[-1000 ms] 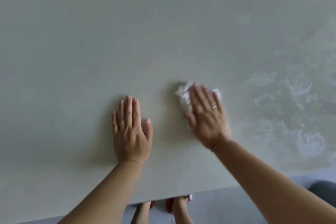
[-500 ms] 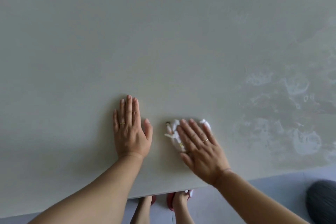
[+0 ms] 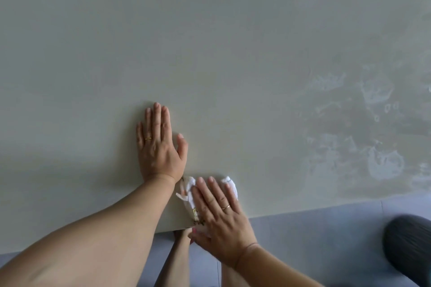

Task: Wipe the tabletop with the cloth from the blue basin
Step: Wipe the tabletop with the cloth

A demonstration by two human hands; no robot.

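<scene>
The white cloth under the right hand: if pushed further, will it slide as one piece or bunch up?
Probably floppy: the cloth lies crumpled, its folds spilling out around the flat right hand, so it should bunch unless pressed. It likely slides easily, since the tabletop looks smooth. Possibly damp, judging by the smears.

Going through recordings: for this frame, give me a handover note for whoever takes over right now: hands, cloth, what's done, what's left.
Left hand: flat on the tabletop, fingers straight, holding nothing.
Right hand: presses the white cloth against the tabletop at its near edge, fingers straight.
Blue basin: not in view.
Done: cloth is out and wiping is under way.
Left: pale blotchy marks cover the right side; probably wipe there next.
</scene>
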